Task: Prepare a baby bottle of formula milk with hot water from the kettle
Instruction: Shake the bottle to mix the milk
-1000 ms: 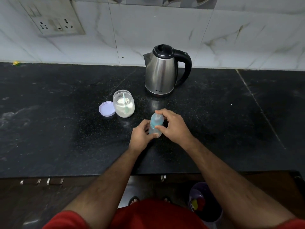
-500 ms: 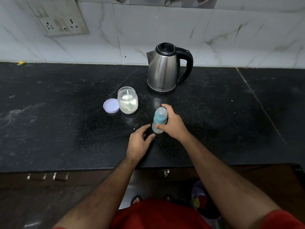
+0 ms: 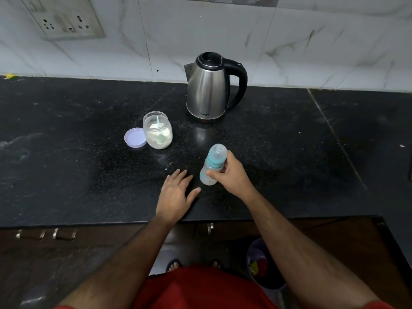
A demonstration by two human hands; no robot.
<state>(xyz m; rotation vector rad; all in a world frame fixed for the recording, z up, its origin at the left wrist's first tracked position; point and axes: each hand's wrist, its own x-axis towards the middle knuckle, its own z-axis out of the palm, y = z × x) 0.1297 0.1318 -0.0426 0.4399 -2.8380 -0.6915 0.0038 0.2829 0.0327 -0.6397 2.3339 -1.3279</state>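
The right hand [image 3: 231,175] is gripping the baby bottle [image 3: 211,165], fingers and thumb curling round its clear body, in front of the kettle [image 3: 210,88] on the black counter [image 3: 66,175]. The bottle is tilting, its capped top (teal collar) leaning toward the kettle. The left hand [image 3: 176,195] is lying flat, fingers spread, on the counter just left of the bottle. Left of the kettle, the open formula jar [image 3: 157,130] is standing, with its lid [image 3: 135,137] lying just beside it.

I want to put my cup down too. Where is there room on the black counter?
Lots of bare counter left of the lid, and more right of the kettle. It is crowded in the middle: the jar touches the lid, and the right hand holds the bottle beside the left hand.
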